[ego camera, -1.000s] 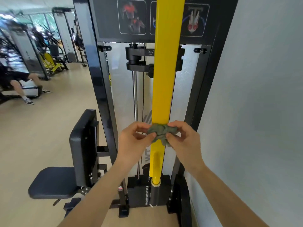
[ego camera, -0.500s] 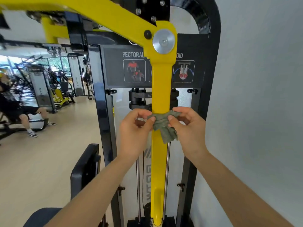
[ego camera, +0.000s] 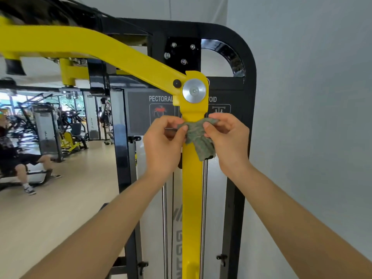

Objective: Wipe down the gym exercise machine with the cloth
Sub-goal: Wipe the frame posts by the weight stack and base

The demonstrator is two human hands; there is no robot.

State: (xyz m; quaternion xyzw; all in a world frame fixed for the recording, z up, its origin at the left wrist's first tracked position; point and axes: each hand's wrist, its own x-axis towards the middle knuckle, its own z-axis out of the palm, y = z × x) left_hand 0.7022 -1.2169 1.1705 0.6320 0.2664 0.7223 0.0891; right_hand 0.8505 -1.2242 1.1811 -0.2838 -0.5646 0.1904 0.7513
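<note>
Grey-green cloth (ego camera: 198,135) lies as a horizontal band across the front of the machine's yellow upright arm (ego camera: 192,198), just below the silver pivot disc (ego camera: 194,91), with a loose tail hanging down the arm's right edge. My left hand (ego camera: 164,146) pinches the cloth's left end and my right hand (ego camera: 227,139) pinches its right end; the fingers (ego camera: 184,128) of both hands are clamped on the fabric, one hand on each side of the arm. The arm's long axis runs vertically, from the pivot above my hands to the bottom edge of the view, and the cloth lies crosswise to it. Both hands sit at about the same height and equally near the arm, so neither leads. I judge the step in hand to be wiping this upright; any stroke must travel along the vertical axis, with only a short stretch of yellow above the cloth and a long one below. Chrome guide rods (ego camera: 204,198) stand just behind the arm, within the black frame (ego camera: 249,97).
</note>
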